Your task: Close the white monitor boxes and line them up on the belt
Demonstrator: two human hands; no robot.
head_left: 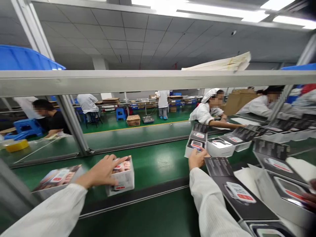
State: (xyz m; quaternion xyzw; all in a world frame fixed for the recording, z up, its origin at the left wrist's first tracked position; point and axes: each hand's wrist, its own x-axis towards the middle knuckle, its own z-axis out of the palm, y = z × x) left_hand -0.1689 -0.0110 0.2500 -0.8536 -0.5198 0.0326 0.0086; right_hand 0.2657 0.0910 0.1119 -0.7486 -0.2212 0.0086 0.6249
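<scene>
My left hand (pixel 105 171) is closed on a small printed carton (pixel 123 181) on the green belt, with its fingers over the top and the thumb along the side facing me. Left of that wrist lies a similar closed carton (pixel 58 177), partly behind my sleeve. My right hand (pixel 197 158) grips the near end of an open white box (pixel 189 151), its dark printed lid (pixel 200 128) folded back. A device with a grey and red face shows inside this box. The fingertips reach over its rim, and part of the grip is hidden.
Several open boxes (pixel 222 149) stand right of my right hand; a large open lid (pixel 242 194) lies beside my right forearm. A hand (pixel 311 194) shows at the right edge. Across the belt, a co-worker (pixel 201 113) reaches toward boxes. A metal shelf beam (pixel 158 80) crosses above.
</scene>
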